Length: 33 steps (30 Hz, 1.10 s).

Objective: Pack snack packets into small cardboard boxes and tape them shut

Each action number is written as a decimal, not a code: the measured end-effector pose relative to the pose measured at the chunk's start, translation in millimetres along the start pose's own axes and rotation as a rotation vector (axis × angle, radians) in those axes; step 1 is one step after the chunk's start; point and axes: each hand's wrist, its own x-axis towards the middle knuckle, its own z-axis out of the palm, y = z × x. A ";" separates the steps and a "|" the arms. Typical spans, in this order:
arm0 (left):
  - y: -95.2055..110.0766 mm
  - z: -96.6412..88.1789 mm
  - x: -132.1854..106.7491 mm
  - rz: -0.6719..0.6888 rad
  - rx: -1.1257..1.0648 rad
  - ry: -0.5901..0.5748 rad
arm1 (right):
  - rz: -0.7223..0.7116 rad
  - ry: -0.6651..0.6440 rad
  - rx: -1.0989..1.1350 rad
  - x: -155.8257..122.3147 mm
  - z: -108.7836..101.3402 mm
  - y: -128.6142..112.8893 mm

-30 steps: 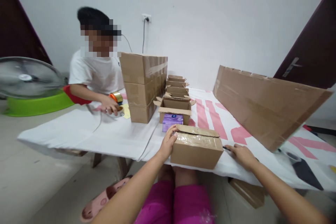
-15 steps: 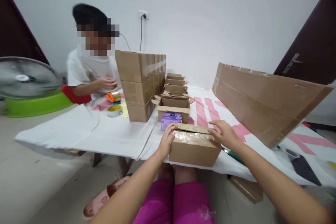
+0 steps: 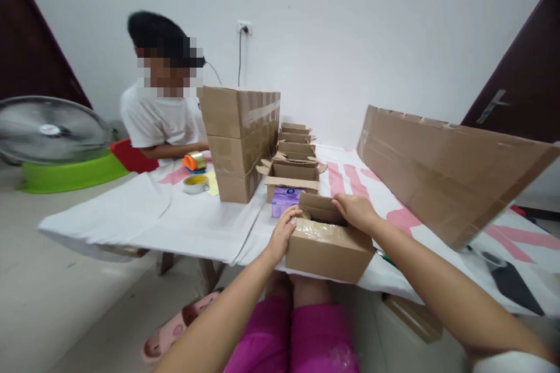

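A small cardboard box [image 3: 326, 250] with clear tape on its near flap sits at the table's front edge. My left hand [image 3: 283, 233] rests on its left top corner, fingers curled against the taped flap. My right hand [image 3: 356, 211] grips the far flap [image 3: 321, 208], which stands lifted up. A purple packet [image 3: 283, 200] lies just behind the box, beside my left fingers.
A row of open boxes [image 3: 293, 170] runs away behind it, with a stack of sealed boxes [image 3: 238, 140] to their left. A person in a white shirt [image 3: 160, 119] sits at the far left near tape rolls [image 3: 195, 172]. A long flattened carton [image 3: 441, 169] leans at right. A fan [image 3: 48, 128] stands left.
My right hand moved from the table right of the box onto its top and has lifted the far flap. The other person drew their hand back from the tape rolls.
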 end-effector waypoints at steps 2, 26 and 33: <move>4.2 -3.6 1.0 0.001 0.058 -0.011 | 0.014 0.033 0.000 6.9 -0.3 4.4; 76.0 -18.2 -56.0 0.524 0.609 -0.047 | -0.390 -0.349 0.358 -14.4 0.4 -32.7; 95.7 1.9 -36.4 0.725 0.803 -0.300 | -0.526 -0.193 0.680 3.8 -0.6 -48.5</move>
